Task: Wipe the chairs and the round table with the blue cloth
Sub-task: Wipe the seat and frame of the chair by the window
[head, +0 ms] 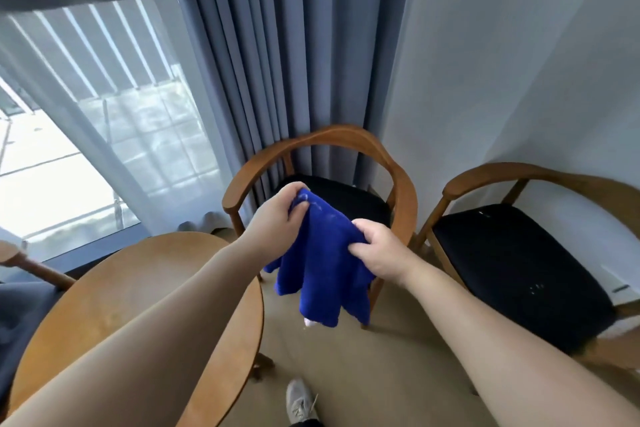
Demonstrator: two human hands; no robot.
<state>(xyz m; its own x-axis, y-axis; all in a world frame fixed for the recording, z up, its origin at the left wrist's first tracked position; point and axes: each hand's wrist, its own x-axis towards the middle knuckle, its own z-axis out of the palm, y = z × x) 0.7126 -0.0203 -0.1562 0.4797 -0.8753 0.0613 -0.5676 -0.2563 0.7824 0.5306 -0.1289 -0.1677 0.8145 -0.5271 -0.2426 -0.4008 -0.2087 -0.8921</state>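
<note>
Blue cloth [320, 263] between left hand [277, 218] and right hand [377, 255], hanging below.

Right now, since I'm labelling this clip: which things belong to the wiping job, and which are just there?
Job: blue cloth, gripped by left hand and right hand; middle chair; right chair; round table.
Just there: grey curtain; sheer curtain; shoe.

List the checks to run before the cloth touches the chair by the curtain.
1. Blue cloth gripped by left hand and right hand: ok.
2. Cloth gathered into a wiping pad: not ok, it hangs loose.
3. Chair by the curtain directly ahead of the hands: ok.
4. Its seat free of objects: cannot tell, the cloth hides part.
5. Cloth damp: cannot tell.
</note>
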